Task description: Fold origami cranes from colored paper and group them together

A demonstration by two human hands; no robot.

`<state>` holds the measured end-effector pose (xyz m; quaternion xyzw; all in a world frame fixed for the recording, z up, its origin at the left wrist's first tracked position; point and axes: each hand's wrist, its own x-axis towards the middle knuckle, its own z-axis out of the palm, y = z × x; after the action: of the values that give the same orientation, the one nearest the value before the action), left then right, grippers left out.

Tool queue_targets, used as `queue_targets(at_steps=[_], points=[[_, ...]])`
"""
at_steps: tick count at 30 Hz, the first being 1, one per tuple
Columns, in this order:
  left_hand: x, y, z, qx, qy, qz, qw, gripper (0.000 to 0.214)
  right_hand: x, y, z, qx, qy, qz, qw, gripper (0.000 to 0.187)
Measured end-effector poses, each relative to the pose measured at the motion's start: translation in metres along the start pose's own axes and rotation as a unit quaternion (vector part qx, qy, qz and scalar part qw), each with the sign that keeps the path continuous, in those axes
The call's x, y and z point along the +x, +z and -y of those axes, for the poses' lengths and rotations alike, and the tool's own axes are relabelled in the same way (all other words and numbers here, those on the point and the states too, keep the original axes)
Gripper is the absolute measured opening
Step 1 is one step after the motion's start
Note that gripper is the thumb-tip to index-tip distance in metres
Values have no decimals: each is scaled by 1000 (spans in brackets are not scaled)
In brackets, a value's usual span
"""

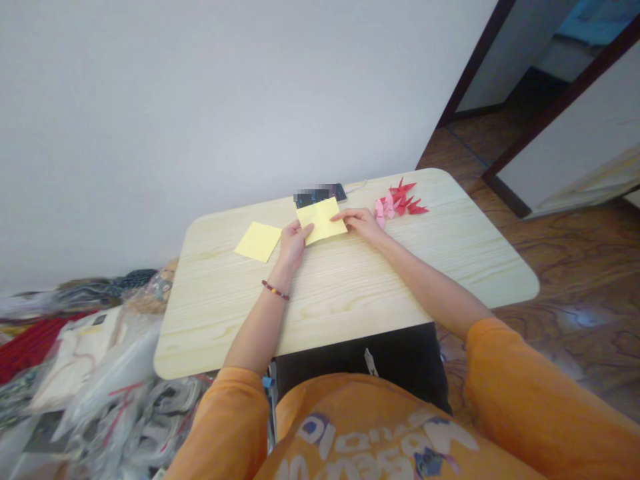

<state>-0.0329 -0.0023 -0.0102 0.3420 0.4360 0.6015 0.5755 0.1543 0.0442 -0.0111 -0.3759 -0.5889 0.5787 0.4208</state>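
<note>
Both my hands hold a folded yellow sheet of paper [323, 219] just above the far part of a light wooden table [350, 287]. My left hand [293, 241] pinches its lower left corner, thumb on top. My right hand [361, 220] grips its right edge with the fingers closed on it. A second yellow square sheet [258, 241] lies flat on the table to the left of my left hand. Red and pink folded paper figures [400, 201] sit in a small heap just right of my right hand.
A dark phone [320, 194] lies at the table's far edge behind the held sheet. A white wall rises behind the table. Bags and clutter [75, 360] pile up on the floor at the left. Wooden flooring and a doorway [525, 113] lie to the right.
</note>
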Motion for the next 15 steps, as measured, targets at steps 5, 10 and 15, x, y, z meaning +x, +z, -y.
queue_targets(at_steps=[5, 10, 15], points=[[-1, -1, -4, 18, -24, 13, 999, 34, -1, 1, 3, -6, 9, -14, 1000, 22], [-4, 5, -4, 2, -33, 21, 999, 63, 0, 4, 9, 22, 20, -69, 997, 23], [-7, 13, -5, -11, -20, 59, 998, 48, 2, 3, 6, 74, 32, -121, 989, 35]])
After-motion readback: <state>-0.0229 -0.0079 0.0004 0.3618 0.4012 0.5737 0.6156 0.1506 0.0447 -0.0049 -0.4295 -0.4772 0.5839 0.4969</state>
